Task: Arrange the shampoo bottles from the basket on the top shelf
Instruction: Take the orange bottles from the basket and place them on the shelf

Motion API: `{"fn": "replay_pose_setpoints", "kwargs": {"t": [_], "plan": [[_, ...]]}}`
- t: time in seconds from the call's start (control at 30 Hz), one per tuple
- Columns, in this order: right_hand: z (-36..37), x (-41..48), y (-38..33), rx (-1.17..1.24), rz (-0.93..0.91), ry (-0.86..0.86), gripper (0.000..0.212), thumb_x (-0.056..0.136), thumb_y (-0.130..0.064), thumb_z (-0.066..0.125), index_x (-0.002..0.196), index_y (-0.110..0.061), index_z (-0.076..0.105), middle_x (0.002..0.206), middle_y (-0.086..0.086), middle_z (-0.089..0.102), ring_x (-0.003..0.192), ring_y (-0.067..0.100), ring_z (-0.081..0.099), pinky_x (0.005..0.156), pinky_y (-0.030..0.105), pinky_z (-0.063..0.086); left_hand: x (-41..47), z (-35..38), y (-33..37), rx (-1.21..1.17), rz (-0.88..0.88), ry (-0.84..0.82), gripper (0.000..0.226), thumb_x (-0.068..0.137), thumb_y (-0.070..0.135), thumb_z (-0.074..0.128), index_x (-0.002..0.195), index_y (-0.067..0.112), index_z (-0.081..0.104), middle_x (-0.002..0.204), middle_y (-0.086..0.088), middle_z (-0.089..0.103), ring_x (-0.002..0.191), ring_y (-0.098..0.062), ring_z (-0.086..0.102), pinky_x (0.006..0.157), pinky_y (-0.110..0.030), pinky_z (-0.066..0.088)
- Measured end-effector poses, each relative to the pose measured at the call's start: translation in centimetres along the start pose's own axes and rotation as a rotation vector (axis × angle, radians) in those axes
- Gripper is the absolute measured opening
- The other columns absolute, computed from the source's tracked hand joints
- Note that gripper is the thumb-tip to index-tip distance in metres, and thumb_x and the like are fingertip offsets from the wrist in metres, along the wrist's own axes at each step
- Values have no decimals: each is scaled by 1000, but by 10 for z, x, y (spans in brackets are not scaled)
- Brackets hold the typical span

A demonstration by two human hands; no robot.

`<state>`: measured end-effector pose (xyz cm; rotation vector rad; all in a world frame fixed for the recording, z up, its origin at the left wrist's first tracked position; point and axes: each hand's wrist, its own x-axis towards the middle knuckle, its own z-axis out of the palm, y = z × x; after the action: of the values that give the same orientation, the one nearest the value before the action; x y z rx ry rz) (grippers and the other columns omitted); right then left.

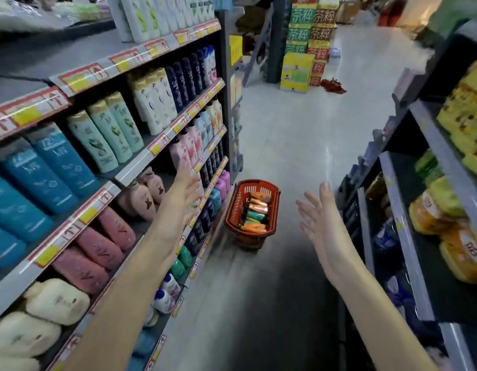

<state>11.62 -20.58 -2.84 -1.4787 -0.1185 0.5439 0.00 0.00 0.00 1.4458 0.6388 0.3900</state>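
Observation:
A red plastic basket (272, 191) stands on the aisle floor ahead, beside the foot of the left shelving. Several orange and green shampoo bottles (254, 210) lie inside it. My left hand (188, 190) is stretched forward, fingers spread, holding nothing, left of the basket and in front of the shelf edges. My right hand (319, 207) reaches forward too, open and empty, to the right of the basket. The top shelf (44, 62) at upper left shows a bare grey board, with white bottles (151, 14) further along it.
The left shelves hold blue (44, 172), mint (106, 132), pink (98, 245) and cream (52, 301) bottles. Packets (462, 113) fill the shelving on the right. Stacked green and red cartons (309, 41) stand at the aisle's far end. Grey floor (299, 135) runs between.

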Motion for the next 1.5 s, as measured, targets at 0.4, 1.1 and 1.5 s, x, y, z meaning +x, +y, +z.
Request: {"fn": "replay_pose_setpoints", "kwargs": {"t": [0.4,1.1,1.5], "plan": [[28,96,28,11,128,137,73,95,-68,28,152,-23,34,154,2,42,142,16,39,119,37,26,136,1,-42,26,-130,-93,77,87,73,32,143,22,47,150,1,48,136,-14,47,117,-41,34],[-11,415,81,-13,311,132,73,92,-72,28,148,-26,41,148,-3,48,125,10,46,106,33,29,431,101,-107,55,-205,-55,92,81,83,40,154,26,35,149,8,48,133,-8,49,109,-32,38],[-22,567,229,-67,288,159,33,86,-79,39,88,-57,64,85,-41,65,79,-27,58,60,4,46,587,127,-282,78,-350,-52,86,77,71,41,146,20,45,149,-1,50,127,-13,51,104,-34,39]]}}
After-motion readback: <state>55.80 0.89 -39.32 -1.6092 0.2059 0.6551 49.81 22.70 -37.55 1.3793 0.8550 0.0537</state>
